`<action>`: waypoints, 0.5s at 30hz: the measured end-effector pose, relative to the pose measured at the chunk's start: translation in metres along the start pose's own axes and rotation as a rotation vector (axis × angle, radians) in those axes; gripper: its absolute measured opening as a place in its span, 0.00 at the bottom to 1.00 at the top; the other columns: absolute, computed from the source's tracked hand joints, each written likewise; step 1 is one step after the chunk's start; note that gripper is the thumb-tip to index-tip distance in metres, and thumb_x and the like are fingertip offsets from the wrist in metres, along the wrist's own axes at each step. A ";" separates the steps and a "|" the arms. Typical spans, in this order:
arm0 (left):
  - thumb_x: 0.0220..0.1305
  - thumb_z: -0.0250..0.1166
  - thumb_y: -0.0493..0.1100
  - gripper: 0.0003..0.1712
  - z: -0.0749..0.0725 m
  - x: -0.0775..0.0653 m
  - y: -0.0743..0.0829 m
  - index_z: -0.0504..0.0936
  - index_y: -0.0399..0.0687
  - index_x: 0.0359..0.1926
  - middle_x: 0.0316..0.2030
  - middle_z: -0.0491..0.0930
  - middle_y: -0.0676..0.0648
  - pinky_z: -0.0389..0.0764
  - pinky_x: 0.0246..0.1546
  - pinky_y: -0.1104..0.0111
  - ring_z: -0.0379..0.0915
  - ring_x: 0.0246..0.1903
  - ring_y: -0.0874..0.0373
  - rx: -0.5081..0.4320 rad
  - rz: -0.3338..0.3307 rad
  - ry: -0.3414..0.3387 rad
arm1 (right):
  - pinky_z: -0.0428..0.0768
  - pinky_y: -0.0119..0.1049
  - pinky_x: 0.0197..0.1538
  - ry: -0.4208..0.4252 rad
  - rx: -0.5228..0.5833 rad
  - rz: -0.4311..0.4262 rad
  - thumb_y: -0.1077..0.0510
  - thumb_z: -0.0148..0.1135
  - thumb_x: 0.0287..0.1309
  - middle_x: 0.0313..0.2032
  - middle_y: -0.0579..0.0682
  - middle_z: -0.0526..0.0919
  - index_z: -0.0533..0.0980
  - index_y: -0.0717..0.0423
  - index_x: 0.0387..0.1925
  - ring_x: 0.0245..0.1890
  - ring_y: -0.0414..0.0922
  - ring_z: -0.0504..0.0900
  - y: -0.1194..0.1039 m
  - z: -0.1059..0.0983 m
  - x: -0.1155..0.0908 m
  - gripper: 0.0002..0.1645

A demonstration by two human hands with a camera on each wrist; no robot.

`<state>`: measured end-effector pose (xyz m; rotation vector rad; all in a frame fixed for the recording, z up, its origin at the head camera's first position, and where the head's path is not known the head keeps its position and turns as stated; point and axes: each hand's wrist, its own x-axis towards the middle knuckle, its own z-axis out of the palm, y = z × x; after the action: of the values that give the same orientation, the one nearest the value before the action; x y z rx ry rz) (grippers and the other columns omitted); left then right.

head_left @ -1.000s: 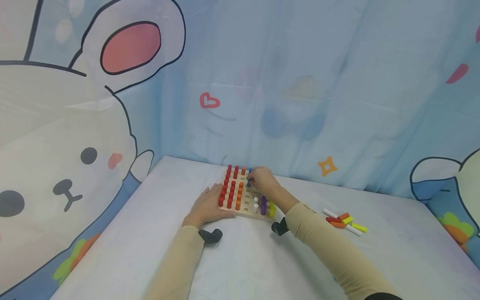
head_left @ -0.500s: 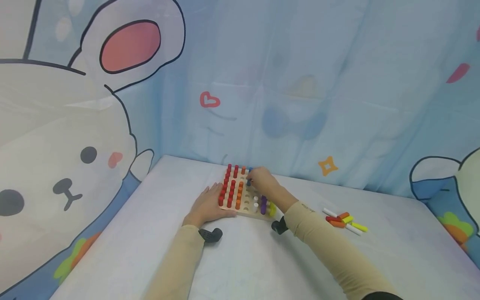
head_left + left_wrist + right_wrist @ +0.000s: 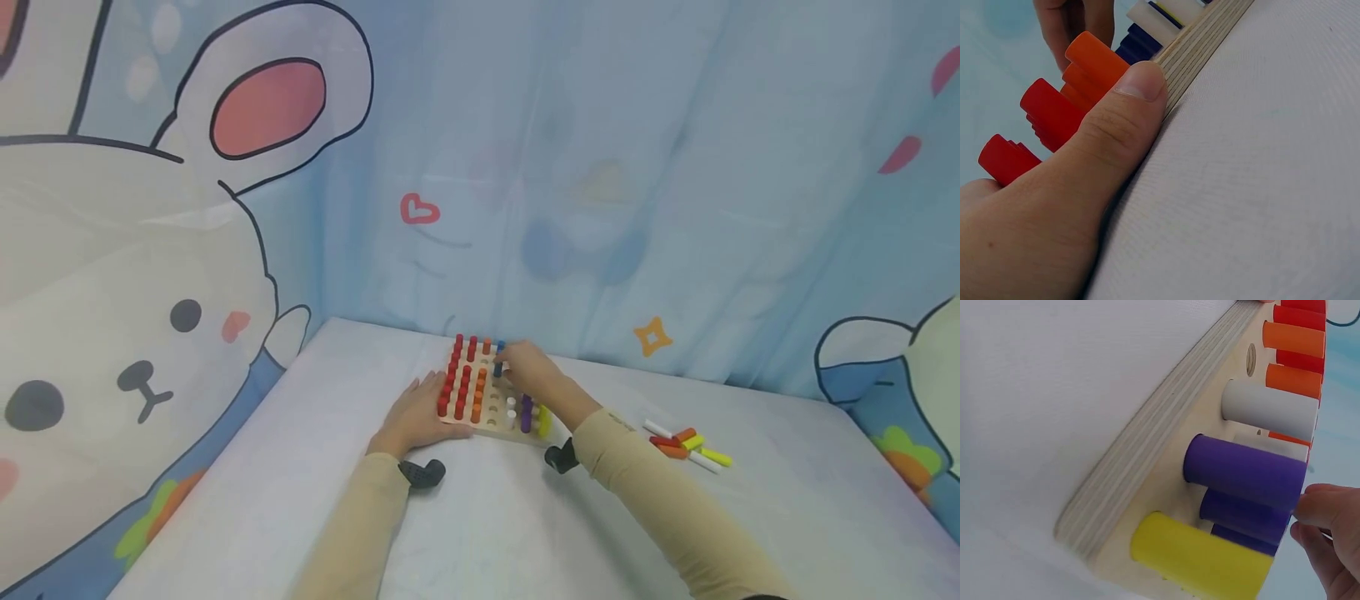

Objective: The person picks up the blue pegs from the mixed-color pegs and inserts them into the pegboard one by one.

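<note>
A wooden pegboard (image 3: 495, 431) carries upright red, orange, blue, white, purple and yellow pegs in rows. Along its left side and front left corner rests my left hand (image 3: 414, 414), the fingers extended; in the left wrist view its thumb (image 3: 1113, 131) lies against the layered front edge. My right hand (image 3: 534, 371) reaches over the back part of the board and pinches a blue peg (image 3: 498, 369), which the fingers partly cover. From the right wrist, thumb and finger (image 3: 1319, 509) show behind the purple pegs (image 3: 1244, 469); their tips are partly hidden.
Loose white, red, orange and yellow pegs (image 3: 686, 447) lie in a small pile on the white-covered table (image 3: 480, 517), right of the board. A printed cloth backdrop (image 3: 480, 167) stands close behind the table's far edge. Dark wrist devices (image 3: 423, 473) sit by both hands.
The head view has tilted slightly upward. Both hands keep nearly the same places, the left at the board's corner and the right at the blue pegs.
</note>
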<state>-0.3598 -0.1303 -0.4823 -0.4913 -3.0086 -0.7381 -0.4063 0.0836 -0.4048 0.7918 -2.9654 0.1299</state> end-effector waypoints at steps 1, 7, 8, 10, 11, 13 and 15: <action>0.42 0.64 0.77 0.66 0.000 0.000 0.001 0.51 0.46 0.74 0.73 0.55 0.47 0.45 0.75 0.59 0.43 0.74 0.54 -0.003 0.000 0.000 | 0.79 0.43 0.56 0.010 0.003 -0.005 0.65 0.63 0.56 0.47 0.56 0.84 0.81 0.60 0.48 0.51 0.52 0.81 0.001 0.000 -0.002 0.16; 0.42 0.64 0.78 0.66 0.000 0.000 0.001 0.51 0.46 0.74 0.73 0.54 0.48 0.45 0.75 0.59 0.43 0.74 0.54 -0.009 0.009 0.004 | 0.77 0.46 0.59 0.060 0.057 0.024 0.62 0.63 0.58 0.49 0.56 0.83 0.80 0.59 0.49 0.53 0.53 0.79 0.003 -0.008 -0.013 0.16; 0.42 0.63 0.78 0.66 0.000 0.000 0.000 0.51 0.47 0.74 0.73 0.54 0.48 0.45 0.75 0.59 0.43 0.74 0.54 -0.008 0.009 0.004 | 0.77 0.47 0.59 0.068 0.070 0.032 0.62 0.63 0.58 0.49 0.56 0.83 0.80 0.59 0.49 0.54 0.54 0.79 0.004 -0.010 -0.015 0.16; 0.41 0.63 0.79 0.67 0.001 0.001 0.000 0.51 0.48 0.74 0.73 0.54 0.48 0.45 0.75 0.59 0.43 0.74 0.54 -0.011 0.009 0.006 | 0.77 0.47 0.59 0.077 0.094 0.052 0.61 0.63 0.59 0.50 0.56 0.82 0.80 0.58 0.49 0.54 0.54 0.79 0.004 -0.013 -0.020 0.16; 0.41 0.63 0.79 0.67 0.001 0.001 0.000 0.51 0.48 0.74 0.73 0.55 0.48 0.45 0.75 0.58 0.43 0.74 0.53 -0.014 0.011 0.008 | 0.78 0.47 0.58 0.083 0.104 0.060 0.60 0.63 0.59 0.50 0.56 0.82 0.80 0.58 0.49 0.53 0.53 0.79 0.004 -0.013 -0.022 0.16; 0.41 0.64 0.78 0.67 0.001 0.000 -0.001 0.51 0.48 0.74 0.73 0.55 0.48 0.45 0.75 0.58 0.43 0.74 0.53 -0.018 0.010 0.009 | 0.80 0.45 0.55 0.094 0.124 0.068 0.60 0.62 0.59 0.50 0.56 0.82 0.80 0.58 0.51 0.51 0.52 0.81 0.005 -0.014 -0.027 0.17; 0.41 0.64 0.78 0.66 0.001 0.000 -0.001 0.51 0.48 0.74 0.73 0.55 0.48 0.45 0.75 0.58 0.43 0.74 0.53 -0.025 0.009 0.010 | 0.81 0.45 0.53 0.113 0.137 0.068 0.59 0.63 0.60 0.50 0.55 0.82 0.79 0.57 0.51 0.49 0.52 0.81 0.007 -0.014 -0.032 0.18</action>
<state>-0.3600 -0.1306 -0.4838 -0.5001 -2.9891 -0.7764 -0.3812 0.1065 -0.3939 0.6725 -2.9018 0.3725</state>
